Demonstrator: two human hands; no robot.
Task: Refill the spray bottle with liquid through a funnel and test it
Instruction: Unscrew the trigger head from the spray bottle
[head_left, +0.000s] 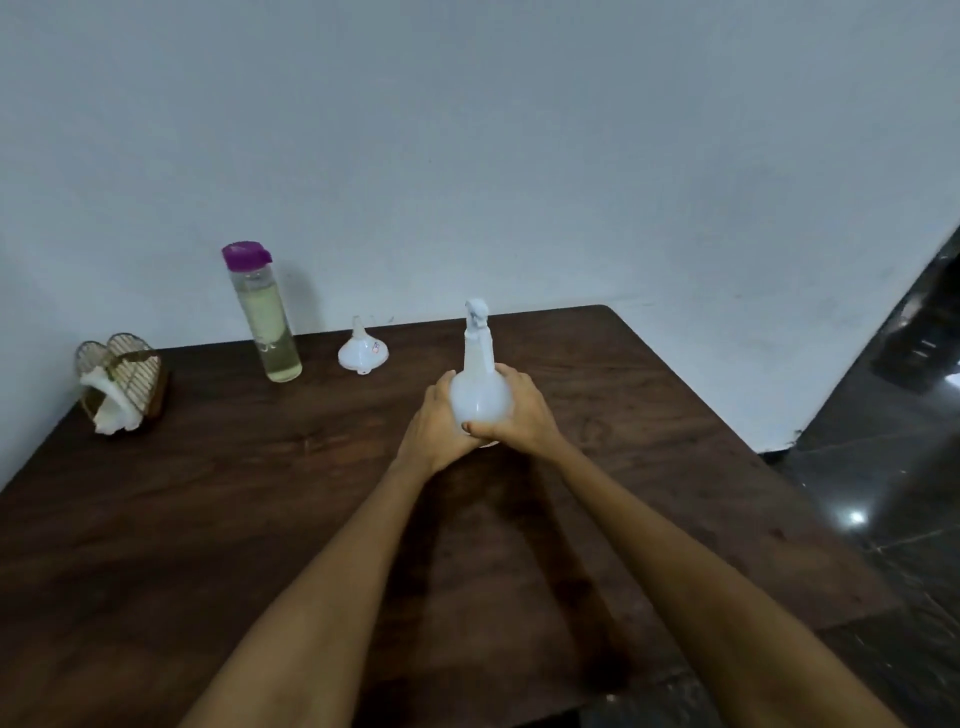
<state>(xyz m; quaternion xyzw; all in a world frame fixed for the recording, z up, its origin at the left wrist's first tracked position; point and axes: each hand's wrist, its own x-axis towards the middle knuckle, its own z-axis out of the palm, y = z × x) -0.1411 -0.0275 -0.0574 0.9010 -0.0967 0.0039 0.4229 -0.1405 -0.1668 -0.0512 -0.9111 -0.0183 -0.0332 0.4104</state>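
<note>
- The table (218, 519) was a dark brown wood-grain top, pretty matte, pushed into a corner against a plain pale wall (467, 130).
- Off to the right the table ended and there was a dark glossy floor (883, 493) with a bright light reflection on it, plus something dark by the wall that I couldn't make out.
- The spray bottle (480, 384), white and translucent with its trigger head still on, stood upright near the middle of the table, towards the back.
- The left hand (434, 421) was wrapped around the round lower body of the bottle from the left, fingers curled onto it.
- The right hand (519, 410) gripped the same bulb from the right, thumb across the front, so both hands were cupping it.
- The white funnel (362, 352) sat upside down on the table, spout pointing up, back-left of the bottle and apart from it.
- Further left stood a tall clear bottle (265, 317) with a purple cap, holding pale yellowish liquid, close to the wall.
- Near the left edge was a gold wire napkin holder (122, 379) with something white in it.
</note>
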